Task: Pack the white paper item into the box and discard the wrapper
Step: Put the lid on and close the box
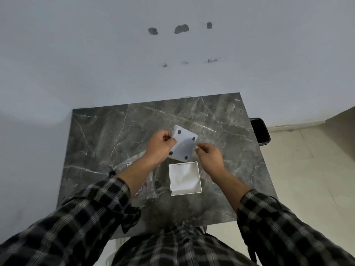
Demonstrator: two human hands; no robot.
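A white square item [183, 145] with a dark dot near each corner is held tilted above the grey marble table [107, 135]. My left hand [160, 145] grips its left edge. My right hand [208, 156] pinches at its right edge; whether those fingers hold the item or a thin film on it, I cannot tell. Just below the item, an open white square box [199, 177] stands on the table with crumpled white paper [183, 178] inside. A clear plastic wrapper [148, 181] with red print lies under my left forearm, left of the box.
A black bin [260, 131] stands on the floor beyond the table's right edge. The table's far edge meets a pale wall. Pale floor tiles lie to the right. My plaid sleeves cover the near part of the table.
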